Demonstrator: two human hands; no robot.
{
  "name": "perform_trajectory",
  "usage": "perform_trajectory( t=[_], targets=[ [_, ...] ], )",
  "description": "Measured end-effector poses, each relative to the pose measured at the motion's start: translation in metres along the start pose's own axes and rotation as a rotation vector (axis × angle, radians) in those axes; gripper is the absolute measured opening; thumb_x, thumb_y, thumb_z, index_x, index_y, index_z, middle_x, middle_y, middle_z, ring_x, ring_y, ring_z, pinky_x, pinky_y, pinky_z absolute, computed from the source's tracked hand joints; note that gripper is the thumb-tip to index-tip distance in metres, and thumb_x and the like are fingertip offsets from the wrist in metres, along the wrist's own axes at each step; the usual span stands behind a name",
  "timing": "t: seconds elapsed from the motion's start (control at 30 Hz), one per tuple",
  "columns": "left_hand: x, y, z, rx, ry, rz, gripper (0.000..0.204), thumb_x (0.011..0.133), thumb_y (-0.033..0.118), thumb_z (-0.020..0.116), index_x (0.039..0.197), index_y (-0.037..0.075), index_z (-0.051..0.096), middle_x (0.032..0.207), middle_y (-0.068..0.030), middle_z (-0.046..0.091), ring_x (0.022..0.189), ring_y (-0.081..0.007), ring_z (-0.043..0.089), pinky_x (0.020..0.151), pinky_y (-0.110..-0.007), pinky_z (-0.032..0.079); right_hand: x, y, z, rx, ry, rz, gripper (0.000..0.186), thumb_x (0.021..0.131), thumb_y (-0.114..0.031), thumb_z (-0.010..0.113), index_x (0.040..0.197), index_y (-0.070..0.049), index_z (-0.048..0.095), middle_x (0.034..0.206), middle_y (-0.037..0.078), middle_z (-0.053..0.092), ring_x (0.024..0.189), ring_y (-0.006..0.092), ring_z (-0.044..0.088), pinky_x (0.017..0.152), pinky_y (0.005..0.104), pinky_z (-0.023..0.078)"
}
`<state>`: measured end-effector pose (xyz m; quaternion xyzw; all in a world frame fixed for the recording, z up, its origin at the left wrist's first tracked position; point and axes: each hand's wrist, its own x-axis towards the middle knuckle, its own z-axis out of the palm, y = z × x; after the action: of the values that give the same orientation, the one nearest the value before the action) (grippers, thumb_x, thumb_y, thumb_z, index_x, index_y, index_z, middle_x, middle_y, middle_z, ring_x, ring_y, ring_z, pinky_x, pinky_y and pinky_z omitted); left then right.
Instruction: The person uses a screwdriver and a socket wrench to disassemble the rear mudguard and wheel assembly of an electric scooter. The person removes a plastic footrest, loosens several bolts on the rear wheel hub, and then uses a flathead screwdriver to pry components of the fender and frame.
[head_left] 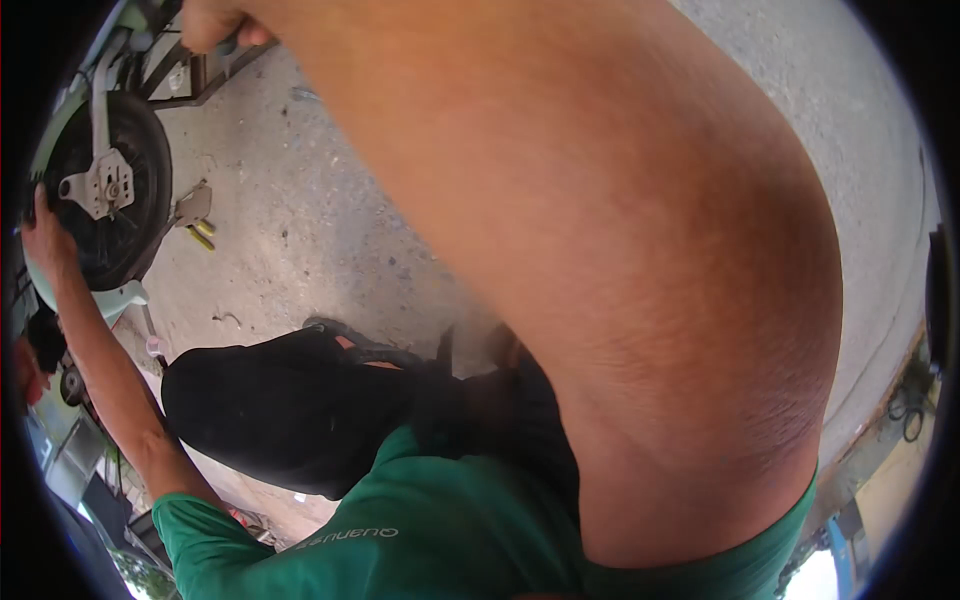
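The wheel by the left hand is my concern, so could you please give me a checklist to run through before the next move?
1. Left hand at the outer edge of the wheel: ok; how firmly it bears there is unclear.
2. Right hand grip: cannot tell; the picture's edge cuts it off, with a dark object at the fingers.
3. Silver bracket fastening tight: cannot tell.
4. Yellow-handled tool apart from both hands: ok, on the ground.
5. View unobstructed: not ok; the right arm covers much of it.
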<state>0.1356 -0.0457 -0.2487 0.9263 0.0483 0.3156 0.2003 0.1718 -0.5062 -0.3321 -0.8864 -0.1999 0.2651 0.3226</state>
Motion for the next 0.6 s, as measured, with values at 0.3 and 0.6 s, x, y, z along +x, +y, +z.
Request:
perform_trajectory(
  t=[0.3,0.6],
  targets=[
    [-0.032,0.069,0.010,-0.315,0.130,-0.149,0.069,0.096,0.025,0.074,0.146,-0.010,0.042,0.123,-0.0165,0.067,0.108,-0.0212,0.064,0.097,-0.033,0.050,0.006,0.016,-0.020,0.179,-0.027,0.037,0.039,0.096,-0.035,0.059,0.100,0.003,0.068,0.088,0.013,0.072,0.066,0.0201,0.065,0.059,0.0381,0.052],
    [-0.039,0.076,0.009,-0.212,0.125,-0.147,0.066,0.095,0.027,0.071,0.145,-0.006,0.044,0.119,-0.0168,0.070,0.107,-0.0226,0.068,0.096,-0.035,0.053,0.041,0.016,0.010,0.228,-0.155,0.075,0.043,0.097,-0.033,0.062,0.123,0.001,0.068,0.098,0.010,0.072,0.069,0.0159,0.066,0.057,0.0335,0.051]
  ],
)
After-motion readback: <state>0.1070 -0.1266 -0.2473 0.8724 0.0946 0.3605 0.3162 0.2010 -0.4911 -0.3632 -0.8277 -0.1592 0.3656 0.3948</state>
